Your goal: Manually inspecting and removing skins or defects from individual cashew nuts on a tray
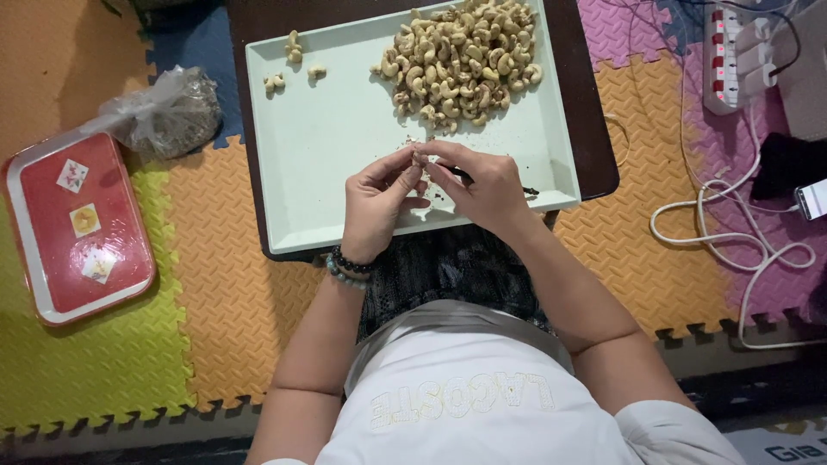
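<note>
Both hands meet over the near edge of the pale tray [345, 155]. Left hand [376, 202] pinches a single cashew [419, 158] between thumb and fingertips; right hand [482, 189] is closed on the same nut from the other side, with a thin dark tool [495, 182] under it. Big heap of cashews [461, 56] sits at the far right corner, a few loose nuts [293, 65] at the far left corner. Judgement: keep the nut low over the tray so skin flakes drop there, work with light pressure to avoid snapping the kernel
</note>
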